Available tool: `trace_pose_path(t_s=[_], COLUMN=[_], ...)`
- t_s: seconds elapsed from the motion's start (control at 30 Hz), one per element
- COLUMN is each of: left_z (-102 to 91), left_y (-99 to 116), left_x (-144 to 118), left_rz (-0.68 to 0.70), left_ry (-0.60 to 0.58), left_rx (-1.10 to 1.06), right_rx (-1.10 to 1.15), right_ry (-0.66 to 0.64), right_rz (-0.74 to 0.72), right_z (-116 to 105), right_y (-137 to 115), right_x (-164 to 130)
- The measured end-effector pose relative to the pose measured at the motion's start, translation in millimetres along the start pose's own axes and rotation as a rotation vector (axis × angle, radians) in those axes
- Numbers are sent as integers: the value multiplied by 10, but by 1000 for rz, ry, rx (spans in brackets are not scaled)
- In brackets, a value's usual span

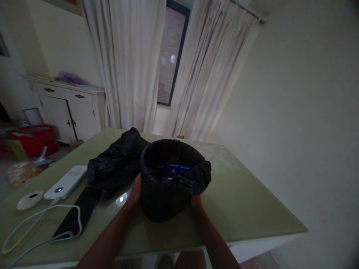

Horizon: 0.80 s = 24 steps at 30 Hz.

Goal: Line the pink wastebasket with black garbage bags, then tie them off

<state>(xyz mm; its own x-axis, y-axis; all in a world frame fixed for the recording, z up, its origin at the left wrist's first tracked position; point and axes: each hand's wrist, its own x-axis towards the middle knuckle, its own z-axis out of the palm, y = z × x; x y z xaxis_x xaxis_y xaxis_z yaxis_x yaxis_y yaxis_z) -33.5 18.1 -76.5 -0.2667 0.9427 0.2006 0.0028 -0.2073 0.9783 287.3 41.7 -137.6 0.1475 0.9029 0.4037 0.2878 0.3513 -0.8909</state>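
Observation:
A round trash bin (164,203) lined with a black plastic bag stands on the table in front of me. Inside it lies a blue printed packet (174,170), with other contents too dark to make out. My left hand (136,190) grips the bin's left side, its fingers partly hidden behind the wall. On the right, my right hand (196,202) holds the bin below a bunched fold of the liner, which covers most of the fingers. A crumpled black plastic bag (119,160) lies on the table just left of the bin.
On the pale green table (238,209) a white power bank (67,182), a dark phone (77,215), a white cable (42,210) and a white roll (30,200) lie to the left. Curtains (131,67) hang behind; a wall (294,112) rises at the right.

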Motion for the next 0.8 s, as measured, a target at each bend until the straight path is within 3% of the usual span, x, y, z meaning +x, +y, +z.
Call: trace_pose_path(t_s=[0.33,0.5,0.67,0.8], left_z=[14,40,42,-114], left_y=[67,37,36,3], left_x=[-2,1,27,-161], left_rz=[-8,34,-184,-223], left_ry=[26,59,158,190], left_rx=[-17,-33,-240,-134], right_rx=[12,12,64,50], right_ry=[12,-5,29,108], right_rz=[56,41,6,23], right_z=[32,-2,15,37], right_y=[116,-57,-310,-369], right_x=[7,34,56,48])
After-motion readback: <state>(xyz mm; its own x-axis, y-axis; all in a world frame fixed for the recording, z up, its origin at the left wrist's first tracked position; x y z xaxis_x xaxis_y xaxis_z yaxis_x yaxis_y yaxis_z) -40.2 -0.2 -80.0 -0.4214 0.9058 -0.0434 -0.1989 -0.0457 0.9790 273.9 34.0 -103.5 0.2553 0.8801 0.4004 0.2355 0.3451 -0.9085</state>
